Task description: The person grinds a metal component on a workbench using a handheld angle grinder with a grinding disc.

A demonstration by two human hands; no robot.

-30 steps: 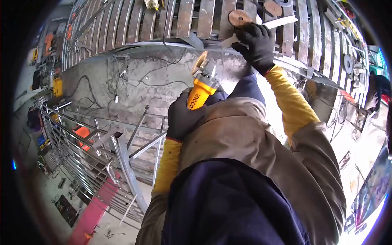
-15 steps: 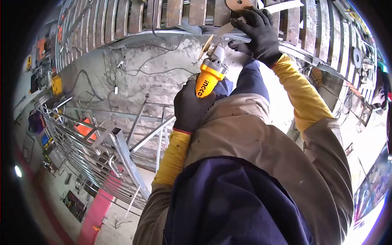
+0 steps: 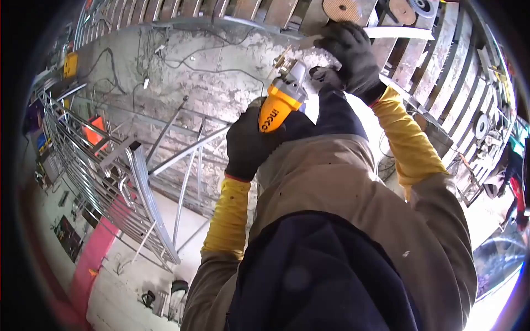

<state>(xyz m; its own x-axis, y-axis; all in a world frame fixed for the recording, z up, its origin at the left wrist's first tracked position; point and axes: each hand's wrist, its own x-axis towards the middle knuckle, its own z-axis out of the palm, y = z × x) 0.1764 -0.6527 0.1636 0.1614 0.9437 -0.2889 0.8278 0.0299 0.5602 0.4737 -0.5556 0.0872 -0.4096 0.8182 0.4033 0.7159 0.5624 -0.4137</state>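
My left hand (image 3: pixel 254 142), in a dark glove, is wrapped round the yellow body of an angle grinder (image 3: pixel 279 108). The grinder's head points up and away from me, and its thin disc (image 3: pixel 280 59) is seen nearly edge-on. My gloved right hand (image 3: pixel 350 58) is at the edge of the slatted bench, with its fingers closed over a flat pale strip (image 3: pixel 400 33). That strip sticks out to the right of the hand, and a duller end shows on the left, near the disc. Part of it is hidden under my fingers.
On the slatted metal bench (image 3: pixel 245 10) lie a brown perforated disc (image 3: pixel 342 9), another round disc (image 3: pixel 402 11) and a grey wheel (image 3: pixel 422 6). Cables run over the rough floor (image 3: pixel 204 55). A welded metal frame (image 3: pixel 146 193) stands at left, near my left elbow.
The view has shifted, showing more of the bench's right side. The strip now lies closer to level, and my right hand has curled further over it. The grinder stays in my left hand.
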